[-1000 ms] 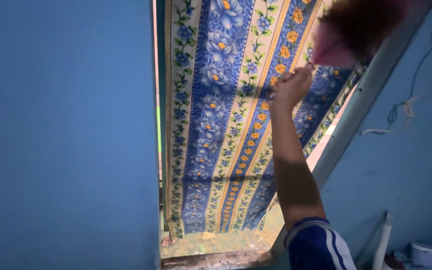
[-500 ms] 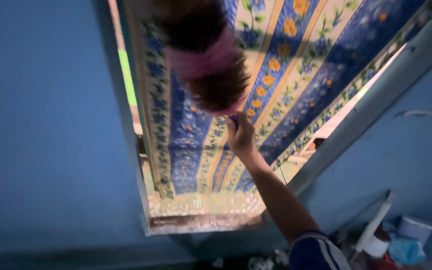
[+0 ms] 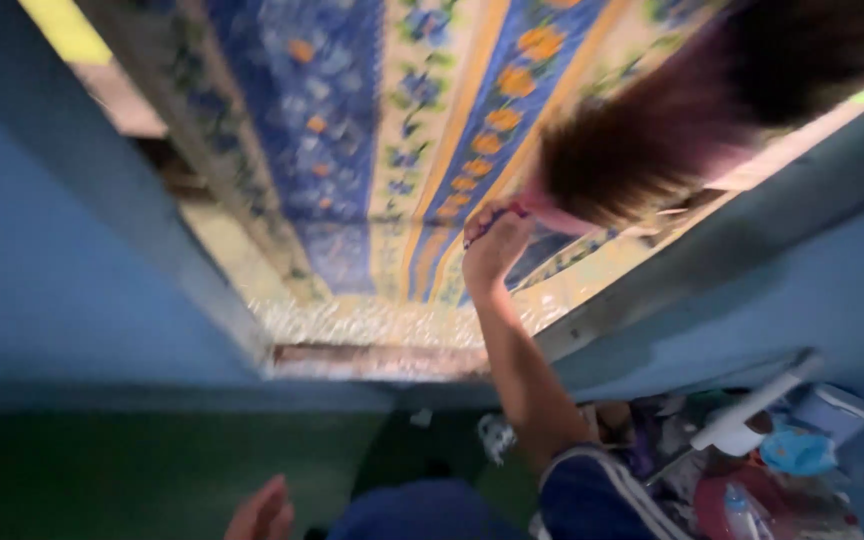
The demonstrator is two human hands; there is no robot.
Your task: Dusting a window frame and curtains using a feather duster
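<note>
right hand, grip closed around the handle of a brown-and-pink feather duster, holds it raised against the blue floral curtain; left hand hangs low, grip loosely open.

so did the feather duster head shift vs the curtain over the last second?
Yes. The duster head has swung from the curtain's left side to its right edge by the door frame, right hand gripping its handle.
</note>
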